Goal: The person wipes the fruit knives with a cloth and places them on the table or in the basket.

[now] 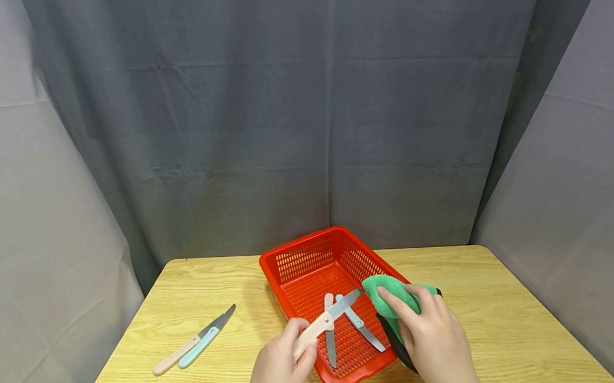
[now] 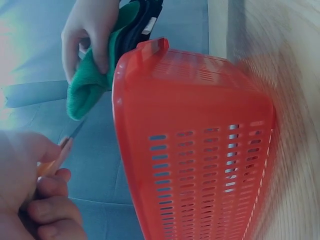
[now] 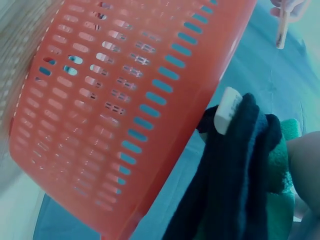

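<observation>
My left hand (image 1: 282, 361) grips a knife (image 1: 317, 330) by its pale pink handle, the blade slanting up and right over a red basket (image 1: 311, 280). The blade's tip is close to a green cloth (image 1: 385, 287) with a black side. My right hand (image 1: 433, 335) holds this cloth bunched between thumb and fingers beside the basket's right rim. In the left wrist view the knife tip (image 2: 77, 130) sits just below the cloth (image 2: 87, 90). Inside the basket lie a pink-handled knife (image 1: 331, 347) and a light blue-handled knife (image 1: 355, 318), blades towards me.
On the wooden table (image 1: 223, 281), left of the basket, a pink-handled knife (image 1: 177, 355) and a light blue-handled knife (image 1: 199, 347) lie side by side with blades pointing away. Grey curtains (image 1: 242, 131) stand behind the table and along both sides.
</observation>
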Action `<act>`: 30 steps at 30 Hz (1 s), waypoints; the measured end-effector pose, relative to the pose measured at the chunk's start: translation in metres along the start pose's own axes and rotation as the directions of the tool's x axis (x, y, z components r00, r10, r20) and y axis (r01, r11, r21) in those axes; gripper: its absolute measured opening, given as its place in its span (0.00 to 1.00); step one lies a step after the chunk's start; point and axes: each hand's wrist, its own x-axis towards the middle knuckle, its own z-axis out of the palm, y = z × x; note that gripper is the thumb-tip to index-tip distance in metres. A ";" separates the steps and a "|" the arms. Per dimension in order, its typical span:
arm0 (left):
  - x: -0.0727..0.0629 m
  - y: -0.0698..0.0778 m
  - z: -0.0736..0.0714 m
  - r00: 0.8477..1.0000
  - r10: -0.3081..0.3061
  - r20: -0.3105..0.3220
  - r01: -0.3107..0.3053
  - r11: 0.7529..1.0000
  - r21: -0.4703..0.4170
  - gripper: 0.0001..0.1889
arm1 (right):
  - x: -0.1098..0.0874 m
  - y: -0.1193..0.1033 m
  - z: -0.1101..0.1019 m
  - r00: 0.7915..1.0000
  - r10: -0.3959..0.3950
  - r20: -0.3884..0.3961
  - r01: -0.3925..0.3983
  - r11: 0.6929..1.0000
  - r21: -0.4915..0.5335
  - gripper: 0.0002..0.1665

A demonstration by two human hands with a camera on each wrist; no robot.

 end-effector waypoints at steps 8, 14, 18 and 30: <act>0.001 -0.001 0.001 0.999 -0.032 0.009 0.032 0.999 0.019 0.12 | 0.001 -0.003 -0.001 0.994 -0.085 -0.071 0.088 0.995 0.042 0.23; 0.001 0.000 0.002 1.000 -0.031 0.007 0.031 0.999 0.017 0.12 | 0.002 -0.015 -0.001 0.991 -0.122 -0.062 0.124 0.992 0.020 0.31; 0.001 0.001 0.003 1.000 -0.016 0.001 0.016 1.000 0.012 0.12 | 0.004 -0.022 0.000 0.988 -0.152 -0.032 0.152 0.988 0.001 0.47; 0.000 0.003 0.003 1.000 -0.012 0.026 0.013 1.000 -0.019 0.11 | 0.001 -0.028 0.005 0.990 -0.140 0.019 0.140 0.990 -0.018 0.48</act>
